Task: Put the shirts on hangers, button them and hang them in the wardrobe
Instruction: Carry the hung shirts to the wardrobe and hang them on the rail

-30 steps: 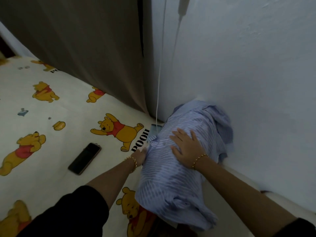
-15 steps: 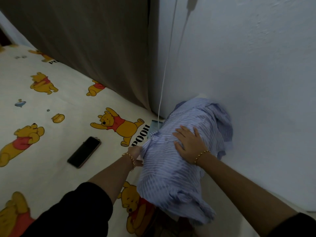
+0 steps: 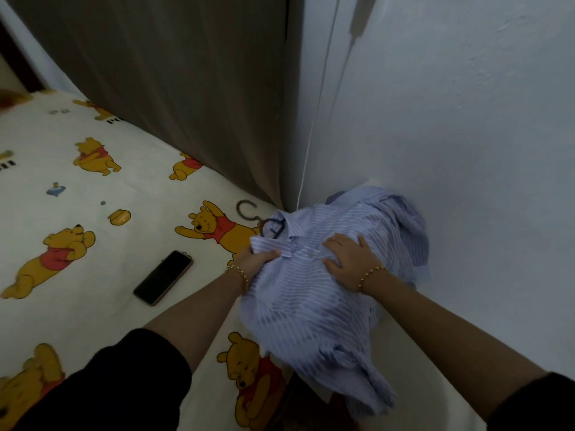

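The blue striped shirt (image 3: 311,300), bunched on the bed sheet (image 3: 93,290) against the right wall (image 3: 466,150) with a dark hanger hook (image 3: 239,211) seen beyond its far collar, is gripped at its left edge by the left hand (image 3: 256,262) and pressed under the spread, flat fingers of the right hand (image 3: 348,259), with a phone (image 3: 163,276) lying apart to the left.

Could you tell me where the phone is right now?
In the head view, the phone lies on the bedsheet, just left of the left hand, untouched.

The bed (image 3: 102,306), covered by a cream bear-print sheet (image 3: 130,188), carries a dark phone (image 3: 163,277) at the centre, a heaped striped blue shirt (image 3: 311,306) at the right, and a hanger hook (image 3: 245,209) at the shirt's far-left edge.
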